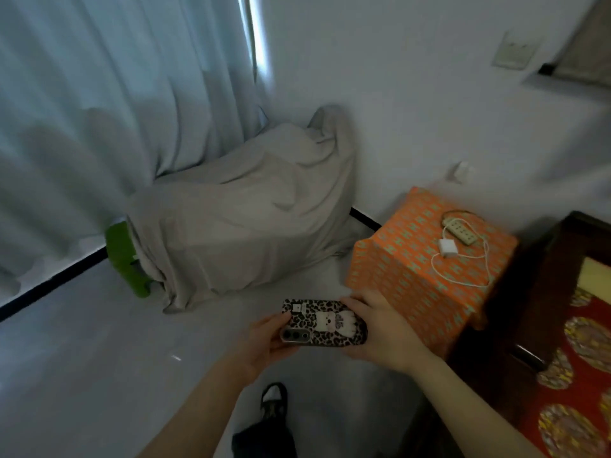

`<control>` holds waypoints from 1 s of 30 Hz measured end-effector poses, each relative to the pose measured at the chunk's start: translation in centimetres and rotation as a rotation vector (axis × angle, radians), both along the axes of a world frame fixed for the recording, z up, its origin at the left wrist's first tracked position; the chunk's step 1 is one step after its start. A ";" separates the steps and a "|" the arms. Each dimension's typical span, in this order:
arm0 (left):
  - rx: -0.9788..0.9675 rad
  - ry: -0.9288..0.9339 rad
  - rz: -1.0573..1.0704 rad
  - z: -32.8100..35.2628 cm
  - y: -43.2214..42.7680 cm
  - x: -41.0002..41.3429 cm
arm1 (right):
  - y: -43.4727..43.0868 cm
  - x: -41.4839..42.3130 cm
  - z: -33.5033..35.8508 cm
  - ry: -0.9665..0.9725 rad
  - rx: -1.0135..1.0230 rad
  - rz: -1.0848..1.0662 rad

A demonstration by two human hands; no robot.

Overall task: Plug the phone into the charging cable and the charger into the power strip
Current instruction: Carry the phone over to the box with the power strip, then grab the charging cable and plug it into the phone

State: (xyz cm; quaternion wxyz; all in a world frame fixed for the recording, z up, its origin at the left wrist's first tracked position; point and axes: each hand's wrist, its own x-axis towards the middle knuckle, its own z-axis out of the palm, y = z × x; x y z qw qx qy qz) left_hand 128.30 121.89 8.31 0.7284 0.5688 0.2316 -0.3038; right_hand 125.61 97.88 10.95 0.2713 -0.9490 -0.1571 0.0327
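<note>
A dark trouser leg (264, 438) and a shoe are showing at the bottom of the view, and two bare forearms are reaching forward above them. The left hand (261, 342) is cupping the camera end of a leopard-print cased phone (325, 323), its fingers wrapping under the edge. The right hand (383, 328) is gripping the opposite end, thumb over the top edge. The phone is being held level, back side up, above the pale floor and just short of an orange patterned box (413, 259).

On top of that box, a cream rectangular power strip (461, 233) is lying near the far edge. A white square charger brick (448, 248) is resting just beside it, apparently not seated in any socket. A thin white charging cable (469, 276) is looping loosely from the brick across the box top, its free end hard to pick out.

Judging by this, neither connection is made yet. The phone is apart from the cable, and both plugging steps are waiting to be done. A grey draped cloth (238, 223) is covering something by the wall behind.
</note>
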 end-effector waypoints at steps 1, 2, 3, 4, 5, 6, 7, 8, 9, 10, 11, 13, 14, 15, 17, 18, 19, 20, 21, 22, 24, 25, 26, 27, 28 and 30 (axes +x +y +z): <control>0.008 -0.011 -0.042 0.0 -0.8 2.6 | -0.5 1.7 0.0 -0.007 -0.007 -0.044; 0.012 -0.017 -0.089 0.0 -1.6 5.2 | -1.1 3.4 -0.1 0.002 -0.013 -0.092; 0.003 -0.025 -0.136 -0.2 -2.6 7.6 | -1.7 4.8 -0.3 0.017 -0.018 -0.136; -0.008 -0.039 -0.179 -0.3 -3.6 10.1 | -2.3 6.3 -0.5 0.024 -0.027 -0.181; -0.009 -0.056 -0.221 -0.4 -4.5 12.6 | -2.9 7.8 -0.7 0.033 -0.031 -0.230; -0.002 -0.068 -0.265 -0.5 -5.5 15.0 | -3.5 9.1 -0.9 0.046 -0.024 -0.283; 0.006 -0.083 -0.315 -0.5 -6.6 17.4 | -4.1 10.4 -0.9 0.054 -0.005 -0.332; 0.007 -0.096 -0.364 -0.4 -7.7 19.8 | -4.8 11.8 -0.8 0.054 0.012 -0.371; 0.002 -0.095 -0.398 -0.1 -8.9 21.8 | -5.5 13.0 -0.6 0.049 0.012 -0.405; -0.005 -0.078 -0.437 0.1 -10.2 23.7 | -6.5 14.1 -0.5 0.048 0.000 -0.446; -0.011 -0.059 -0.477 0.2 -11.5 25.3 | -7.3 15.0 -0.6 0.051 -0.009 -0.485; -0.007 -0.036 -0.563 0.0 -14.0 27.9 | -8.7 16.3 -0.7 0.067 0.002 -0.558; -0.005 -0.030 -0.605 -0.2 -15.5 29.3 | -9.6 16.9 -0.9 0.072 0.005 -0.600; -0.005 -0.025 -0.644 -0.2 -17.1 30.7 | -10.6 17.5 -1.1 0.075 0.006 -0.640; -0.004 -0.025 -0.711 -0.2 -20.8 33.5 | -13.1 19.1 -1.5 0.071 0.014 -0.716; -0.002 -0.030 -0.736 -0.2 -22.8 34.9 | -14.5 20.0 -1.7 0.063 0.023 -0.748; -0.002 -0.035 -0.752 -0.2 -24.8 36.0 | -16.1 20.9 -1.8 0.056 0.031 -0.773; -0.006 -0.036 -0.757 -0.3 -26.6 37.1 | -17.7 21.9 -2.0 0.056 0.037 -0.786; -0.014 -0.031 -0.757 -0.6 -28.2 38.0 | -19.2 22.9 -2.1 0.058 0.038 -0.794; -0.024 -0.026 -0.762 -1.0 -29.9 39.0 | -20.8 23.9 -2.3 0.057 0.030 -0.802; -0.019 -0.024 -0.779 -1.4 -33.1 41.2 | -23.5 25.8 -2.8 0.059 0.006 -0.822; -0.008 -0.025 -0.788 -1.7 -34.5 42.3 | -24.7 26.8 -3.0 0.058 0.003 -0.831; 0.001 -0.028 -0.800 -2.0 -35.9 43.3 | -25.8 27.6 -3.3 0.058 0.003 -0.844; 0.007 -0.025 -0.810 -2.3 -37.2 44.2 | -26.9 28.3 -3.5 0.065 0.005 -0.860; 0.006 -0.015 -0.816 -2.8 -38.3 45.1 | -28.0 29.1 -3.8 0.080 0.006 -0.873; -0.008 0.000 -0.837 -3.8 -40.4 46.7 | -29.9 30.6 -4.3 0.103 0.006 -0.888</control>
